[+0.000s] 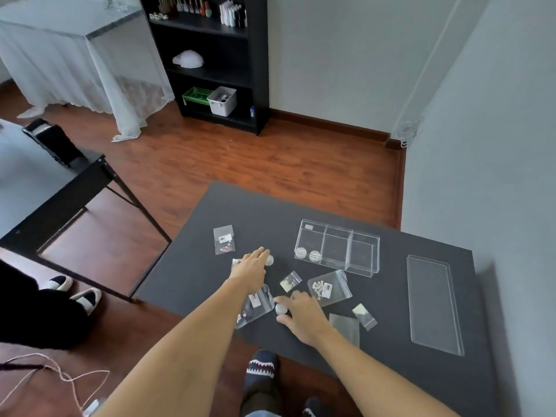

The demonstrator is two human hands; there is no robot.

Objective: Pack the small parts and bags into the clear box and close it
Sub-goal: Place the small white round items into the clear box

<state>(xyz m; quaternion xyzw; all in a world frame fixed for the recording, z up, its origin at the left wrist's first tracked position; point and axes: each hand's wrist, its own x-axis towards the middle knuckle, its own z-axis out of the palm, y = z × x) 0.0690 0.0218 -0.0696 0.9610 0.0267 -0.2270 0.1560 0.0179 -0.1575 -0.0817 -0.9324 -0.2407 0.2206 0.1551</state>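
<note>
A clear three-compartment box (346,236) stands open on the dark table (192,266), with two small round jars (307,254) in its left compartment. Its flat clear lid (433,305) lies apart at the right. My left hand (251,267) reaches forward, its fingertips on a small round jar (270,260). My right hand (301,314) has thumb and fingers around another small round jar (280,309). Several small clear bags lie about: one far left (224,239), one under my left forearm (255,305), a tiny one (290,280), a bigger one (329,288), and two near my right wrist (364,316).
A black-framed table (60,200) stands to the left, with a seated person's dark trousers and shoes (72,293) beside it. A black shelf (216,61) is against the far wall. My own feet (260,374) are at the table's near edge. A cord lies on the floor at bottom left.
</note>
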